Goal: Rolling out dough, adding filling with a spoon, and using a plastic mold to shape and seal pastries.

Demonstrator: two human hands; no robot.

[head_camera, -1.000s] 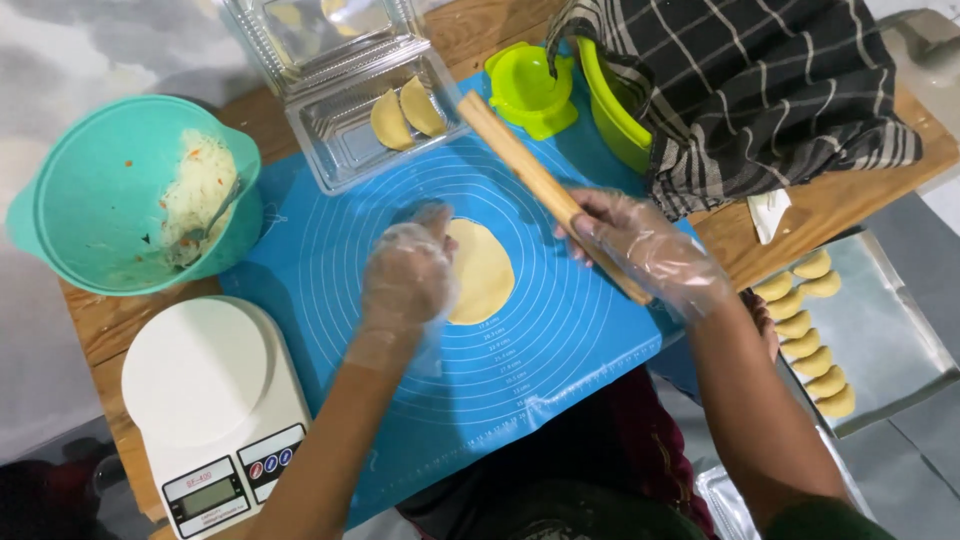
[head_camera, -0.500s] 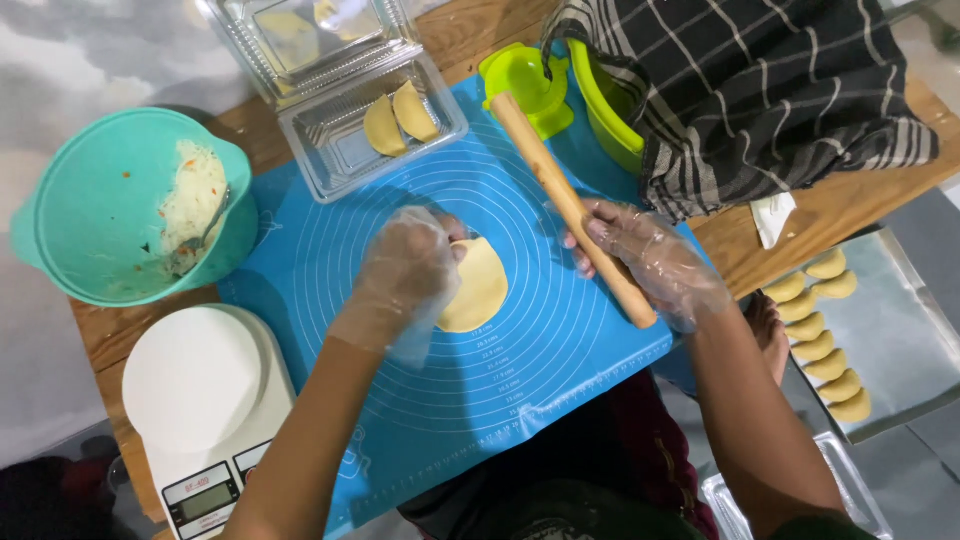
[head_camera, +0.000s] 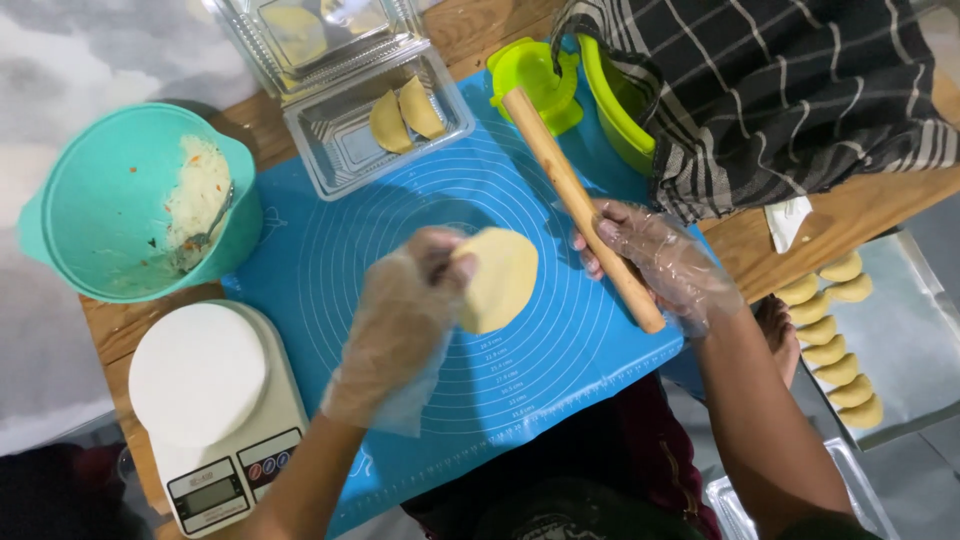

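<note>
Both my hands wear thin clear plastic gloves. My left hand (head_camera: 405,310) pinches a flat round disc of yellow dough (head_camera: 500,278) by its left edge and holds it lifted over the blue silicone baking mat (head_camera: 400,215). My right hand (head_camera: 665,262) rests on the lower end of a wooden rolling pin (head_camera: 570,195), which lies diagonally on the right part of the mat.
A teal bowl (head_camera: 75,200) with rice filling and a spoon sits at left. A white kitchen scale (head_camera: 215,405) is at front left. A clear plastic box (head_camera: 345,145) holds two folded pastries. Green press (head_camera: 530,70), green bowl under a checked cloth (head_camera: 780,90), tray of several pastries (head_camera: 905,350) at right.
My left hand has peeled the dough disc off the mat and lifted it. My right hand has pushed the rolling pin further right and away.
</note>
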